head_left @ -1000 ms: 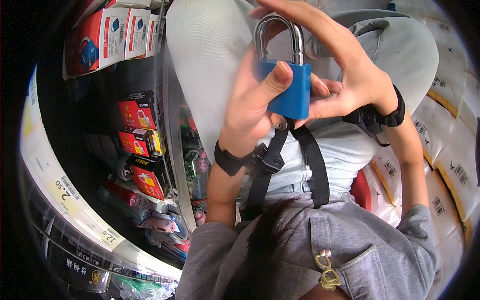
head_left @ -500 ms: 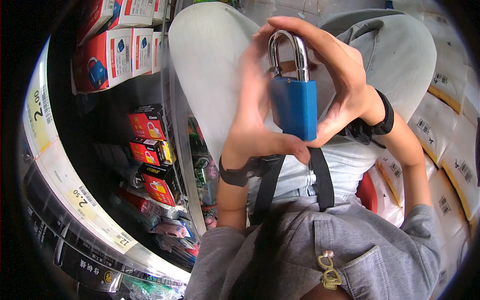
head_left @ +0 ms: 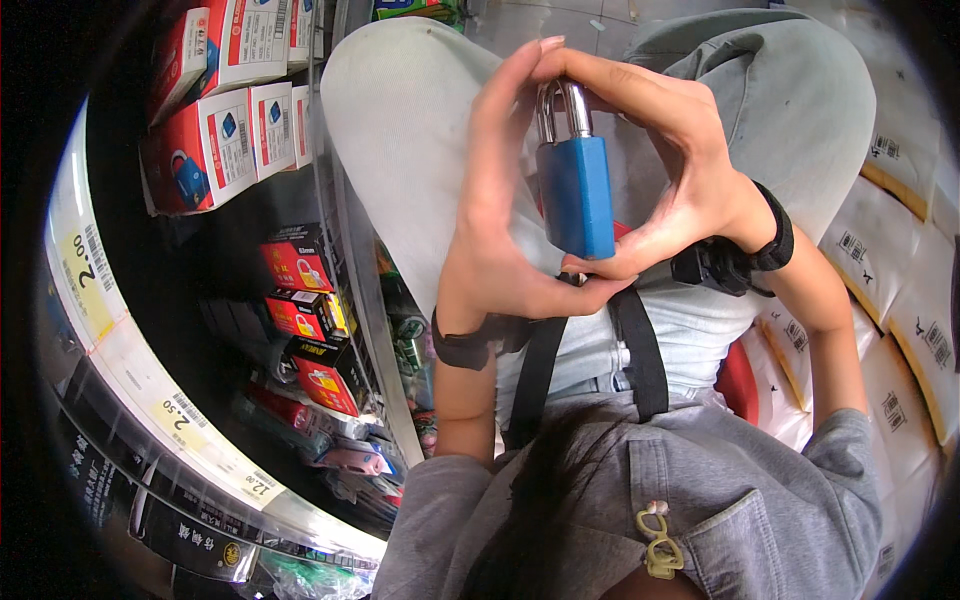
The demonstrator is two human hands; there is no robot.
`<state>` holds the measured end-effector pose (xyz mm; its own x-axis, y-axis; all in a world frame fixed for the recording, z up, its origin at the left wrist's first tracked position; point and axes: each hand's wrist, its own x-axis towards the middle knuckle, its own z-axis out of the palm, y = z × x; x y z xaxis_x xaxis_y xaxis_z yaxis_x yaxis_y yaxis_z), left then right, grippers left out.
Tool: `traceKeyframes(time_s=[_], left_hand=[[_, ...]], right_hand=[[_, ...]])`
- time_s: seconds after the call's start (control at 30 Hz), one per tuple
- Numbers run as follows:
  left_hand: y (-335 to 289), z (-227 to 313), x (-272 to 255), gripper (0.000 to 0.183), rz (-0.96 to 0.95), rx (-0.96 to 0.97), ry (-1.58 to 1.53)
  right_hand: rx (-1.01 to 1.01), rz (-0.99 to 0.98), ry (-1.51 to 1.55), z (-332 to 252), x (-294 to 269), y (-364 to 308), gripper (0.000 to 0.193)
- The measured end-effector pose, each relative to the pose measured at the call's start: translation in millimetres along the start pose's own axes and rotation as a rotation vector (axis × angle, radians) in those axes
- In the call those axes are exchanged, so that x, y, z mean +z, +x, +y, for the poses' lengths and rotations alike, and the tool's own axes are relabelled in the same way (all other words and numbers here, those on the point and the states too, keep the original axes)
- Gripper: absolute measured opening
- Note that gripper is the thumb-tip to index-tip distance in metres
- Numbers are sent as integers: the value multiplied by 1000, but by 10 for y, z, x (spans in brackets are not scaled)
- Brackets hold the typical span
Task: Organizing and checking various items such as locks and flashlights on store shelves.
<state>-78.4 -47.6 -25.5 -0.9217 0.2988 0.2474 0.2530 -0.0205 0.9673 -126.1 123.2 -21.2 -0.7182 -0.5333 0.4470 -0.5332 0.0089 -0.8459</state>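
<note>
Shelf unit [head_left: 150,390]: I am seeing it along the left side, its pale front rail bending toward the rim of the view.
Jeans [head_left: 420,120]: both pale legs are lying bent and apart, knees toward the upper edge.
Shirt [head_left: 720,460]: grey cloth is filling the lower middle, with dark hair [head_left: 515,545] hanging over it.
Packages [head_left: 930,345]: white printed packs with orange-brown edges are lying in rows at the far right.
Cartons [head_left: 250,40]: red-and-white boxes are standing stacked at upper left, one showing a picture of a blue lock.
Lap straps [head_left: 642,360]: two black straps are running up from the shirt over the jeans.
Right hand [head_left: 695,165]: I am observing it clamped on the blue padlock [head_left: 580,205], index finger at the shackle top, thumb beneath the body.
Left hand [head_left: 485,235]: fingers and thumb are curving wide around the lock's left side, leaving a gap at the palm; I am unable to tell whether it is gripping.
Wrist bands [head_left: 465,350]: one black band is encircling each wrist.
Small boxes [head_left: 300,262]: three red-and-black ones are sitting below the cartons.
Padlock position: it is staying between both hands above the lap, shackle toward the upper edge, fingertips covering the shackle's top.
Charm [head_left: 660,548]: a yellow, glasses-shaped piece is hanging on the shirt.
</note>
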Motion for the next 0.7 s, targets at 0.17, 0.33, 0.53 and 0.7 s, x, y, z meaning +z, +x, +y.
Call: traceKeyframes(time_s=[0.17, 0.33, 0.53, 0.7], left_hand=[[-25, -16, 22, 115, 100, -78, -289], [-48, -25, -160, 52, 14, -619, -944], [-82, -59, -155, 51, 336, -548, -862], [41, -72, -137, 48, 400, -289, -1108]], right_hand=[[60, -34, 34, -20, 10, 28, 89], [23, -114, -11, -55, -37, 139, 89], [55, -9, 116, -13, 64, 173, 69], [350, 15, 200, 63, 86, -57, 33]])
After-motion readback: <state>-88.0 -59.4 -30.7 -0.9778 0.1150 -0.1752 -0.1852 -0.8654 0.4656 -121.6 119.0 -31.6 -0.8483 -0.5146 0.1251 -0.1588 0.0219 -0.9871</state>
